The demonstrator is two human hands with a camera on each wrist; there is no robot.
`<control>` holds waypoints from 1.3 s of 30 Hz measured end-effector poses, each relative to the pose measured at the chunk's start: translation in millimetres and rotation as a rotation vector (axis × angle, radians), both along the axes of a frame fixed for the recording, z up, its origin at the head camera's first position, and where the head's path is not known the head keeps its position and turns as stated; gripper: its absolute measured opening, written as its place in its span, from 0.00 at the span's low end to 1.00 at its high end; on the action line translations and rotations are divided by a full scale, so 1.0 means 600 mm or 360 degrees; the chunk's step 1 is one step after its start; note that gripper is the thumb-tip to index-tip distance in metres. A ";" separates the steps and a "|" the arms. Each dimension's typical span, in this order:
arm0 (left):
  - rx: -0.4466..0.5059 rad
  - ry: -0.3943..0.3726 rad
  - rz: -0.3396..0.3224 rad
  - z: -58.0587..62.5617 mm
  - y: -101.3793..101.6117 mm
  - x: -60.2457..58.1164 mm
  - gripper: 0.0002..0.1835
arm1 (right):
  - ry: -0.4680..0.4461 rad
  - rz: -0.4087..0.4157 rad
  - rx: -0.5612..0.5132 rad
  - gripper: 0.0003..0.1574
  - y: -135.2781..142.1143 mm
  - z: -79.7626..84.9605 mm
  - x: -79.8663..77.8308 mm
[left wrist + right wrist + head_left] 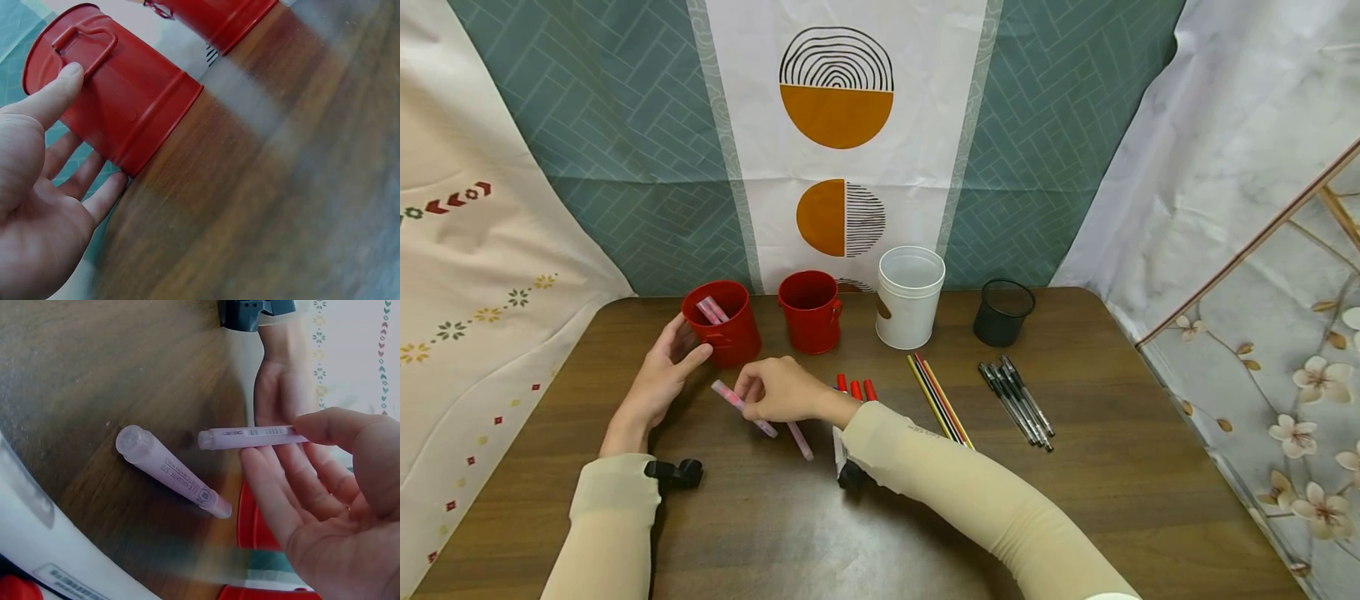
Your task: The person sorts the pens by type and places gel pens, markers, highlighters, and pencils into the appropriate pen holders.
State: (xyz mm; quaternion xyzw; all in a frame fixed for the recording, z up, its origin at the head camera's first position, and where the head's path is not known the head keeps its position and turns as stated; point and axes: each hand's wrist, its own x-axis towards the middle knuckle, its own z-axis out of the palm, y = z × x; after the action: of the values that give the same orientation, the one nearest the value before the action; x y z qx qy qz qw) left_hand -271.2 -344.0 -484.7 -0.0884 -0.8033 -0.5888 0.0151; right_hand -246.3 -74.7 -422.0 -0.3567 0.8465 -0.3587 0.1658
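My left hand [658, 372] holds a red metal bucket [735, 337] at the table's back left, thumb at its wire handle [103, 53] and fingers round the far side. Pink highlighters [711, 310] stick up inside that bucket. In front of it, my right hand [786, 390] pinches another pink highlighter [250, 436] between thumb and fingers, raised over the table and tilted in the head view. One more pink highlighter [175, 475] lies on the wood below, partly covered by the right hand in the head view.
Along the back stand a second red bucket [811, 321], a white cup [910, 312] and a black cup [1000, 321]. Red-capped markers [855, 389], partly under the right forearm, colored pencils [936, 396] and several black pens [1018, 404] lie before them.
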 end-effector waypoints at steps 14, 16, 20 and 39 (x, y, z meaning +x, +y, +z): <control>0.0005 -0.0001 0.0006 -0.001 0.001 -0.002 0.44 | 0.0029 -0.0100 -0.0454 0.11 0.008 0.023 -0.024; 0.0001 0.0001 0.0005 0.000 0.001 -0.001 0.44 | 0.0056 -0.0135 -0.0506 0.11 0.009 0.028 -0.028; -0.0017 -0.0015 0.0007 0.001 0.000 0.000 0.44 | 0.0118 -0.0184 -0.0595 0.11 0.010 0.039 -0.037; -0.0040 -0.0044 0.0016 0.002 -0.001 -0.002 0.45 | 0.0211 -0.0403 -0.0754 0.11 -0.009 0.105 -0.088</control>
State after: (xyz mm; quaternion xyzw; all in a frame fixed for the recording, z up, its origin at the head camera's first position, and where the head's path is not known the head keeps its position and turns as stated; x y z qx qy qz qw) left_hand -272.2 -344.9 -483.7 -0.0765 -0.8111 -0.5798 0.0058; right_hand -299.4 -80.0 -358.9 -0.2996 0.7859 -0.5403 -0.0242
